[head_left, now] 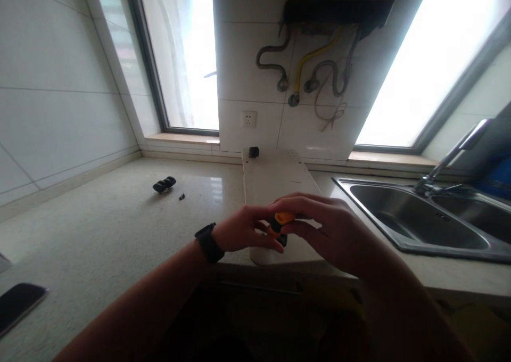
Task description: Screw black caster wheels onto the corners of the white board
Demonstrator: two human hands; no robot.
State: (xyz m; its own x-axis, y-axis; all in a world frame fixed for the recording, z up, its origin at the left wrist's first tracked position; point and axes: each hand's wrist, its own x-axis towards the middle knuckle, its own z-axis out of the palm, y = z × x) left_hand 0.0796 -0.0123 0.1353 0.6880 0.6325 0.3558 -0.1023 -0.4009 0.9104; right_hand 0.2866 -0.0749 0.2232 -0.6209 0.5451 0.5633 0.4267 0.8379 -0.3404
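Note:
A screwdriver (pixel 283 217) with an orange and black handle stands over the near end of a white board (pixel 275 183). My right hand (pixel 333 229) has its fingers closed on the top of that handle. From the other side my left hand (pixel 241 229), with a black watch on its wrist, curls thumb and fingers round the lower part of the screwdriver. Under them a small black piece (pixel 283 240) partly shows at the board; the screwdriver's tip is hidden. Another black piece (pixel 254 151) sits on the board's far left corner.
Left on the counter lie a group of black pieces (pixel 164 184) and a few tiny dark bits (pixel 182 197), probably screws. A phone-like dark object (pixel 19 303) is at the left edge. At right is a steel sink (pixel 393 247) with a faucet (pixel 451 157). Hoses hang on the wall.

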